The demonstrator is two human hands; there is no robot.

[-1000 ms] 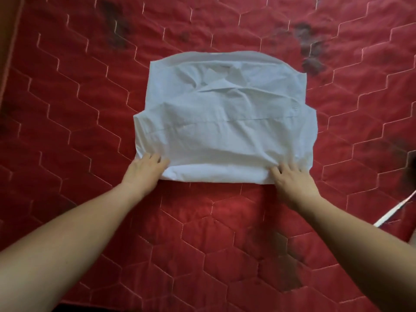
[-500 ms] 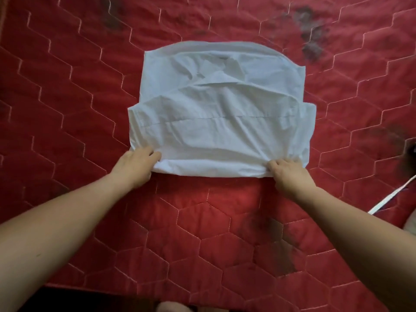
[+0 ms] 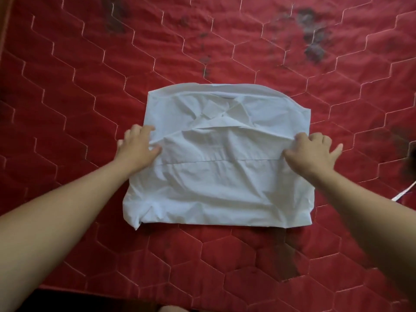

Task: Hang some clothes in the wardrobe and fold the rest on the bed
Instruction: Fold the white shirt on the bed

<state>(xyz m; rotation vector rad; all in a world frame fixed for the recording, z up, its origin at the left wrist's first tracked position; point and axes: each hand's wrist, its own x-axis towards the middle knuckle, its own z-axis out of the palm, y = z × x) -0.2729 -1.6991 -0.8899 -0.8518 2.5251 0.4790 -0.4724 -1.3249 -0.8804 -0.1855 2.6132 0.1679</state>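
A white collared shirt lies folded into a rough rectangle on the red quilted bed, its collar showing near the far edge. My left hand grips the shirt's left side at mid-height, thumb on top of the cloth and fingers curled at the edge. On the opposite side my right hand grips the same fold line, bunching the fabric under its fingers. A creased fold runs across the shirt between the two hands.
Dark stains mark the bed cover at the far right and far left. A white strap pokes in at the right edge. The bed's near edge runs along the bottom, with dark floor below it.
Both hands left the shirt's near edge and moved forward to its middle, bringing cloth over into a fold. The shirt now sits lower in view.
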